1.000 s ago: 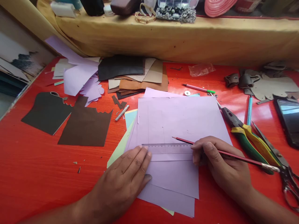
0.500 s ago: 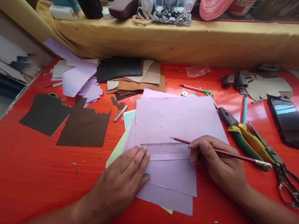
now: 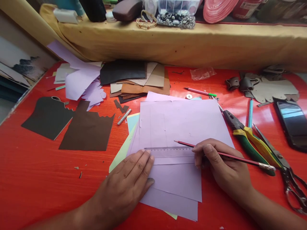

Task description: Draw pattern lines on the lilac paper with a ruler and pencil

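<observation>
My left hand lies flat with fingers stretched out, its fingertips pressing the left end of a clear ruler. The ruler lies across a lilac sheet of paper, near that sheet's lower edge. Faint pencil lines run up the sheet above the ruler. In my right hand is a red and dark pencil, its tip pointing left just above the ruler's upper edge. Whether the tip touches the paper I cannot tell. My right fingers cover the ruler's right end. More lilac sheets lie beneath.
Pliers, scissors and a phone lie to the right. Brown leather pieces and a metal rod are at the left. Stacked leather and a pink pen lie behind the paper.
The view has shifted very slightly. My right hand and the pencil sit a touch further left; my left hand and the ruler stay in place.
</observation>
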`<control>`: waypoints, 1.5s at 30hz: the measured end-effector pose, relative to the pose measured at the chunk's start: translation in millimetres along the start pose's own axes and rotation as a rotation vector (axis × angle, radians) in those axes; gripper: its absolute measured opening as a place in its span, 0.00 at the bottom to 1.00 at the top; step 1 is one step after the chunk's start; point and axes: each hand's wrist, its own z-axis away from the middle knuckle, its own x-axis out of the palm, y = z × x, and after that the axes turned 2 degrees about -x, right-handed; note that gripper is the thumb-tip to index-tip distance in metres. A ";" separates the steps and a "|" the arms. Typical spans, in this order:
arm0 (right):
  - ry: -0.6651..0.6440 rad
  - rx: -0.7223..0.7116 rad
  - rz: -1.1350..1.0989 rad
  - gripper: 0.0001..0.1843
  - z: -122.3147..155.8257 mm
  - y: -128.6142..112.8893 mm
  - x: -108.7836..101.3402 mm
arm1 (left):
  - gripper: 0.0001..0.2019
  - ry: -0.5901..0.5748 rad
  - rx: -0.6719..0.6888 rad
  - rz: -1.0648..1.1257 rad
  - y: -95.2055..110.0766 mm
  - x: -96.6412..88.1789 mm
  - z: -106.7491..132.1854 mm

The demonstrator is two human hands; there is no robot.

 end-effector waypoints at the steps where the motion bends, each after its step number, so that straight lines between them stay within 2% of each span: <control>1: -0.001 -0.002 -0.001 0.20 -0.1 -0.7 0.2 | 0.20 0.002 0.001 -0.003 0.1 0.0 -0.1; 14: -0.003 -0.016 0.002 0.20 -1.5 -2.5 -0.6 | 0.20 0.002 -0.002 0.007 0.0 0.1 0.7; 27: -0.018 0.051 -0.087 0.19 -0.6 -1.0 0.8 | 0.19 0.008 -0.001 0.010 -0.4 -0.4 0.6; 45: -0.020 0.047 -0.057 0.21 -2.8 -4.1 1.7 | 0.19 0.022 -0.016 -0.002 1.6 -0.2 0.7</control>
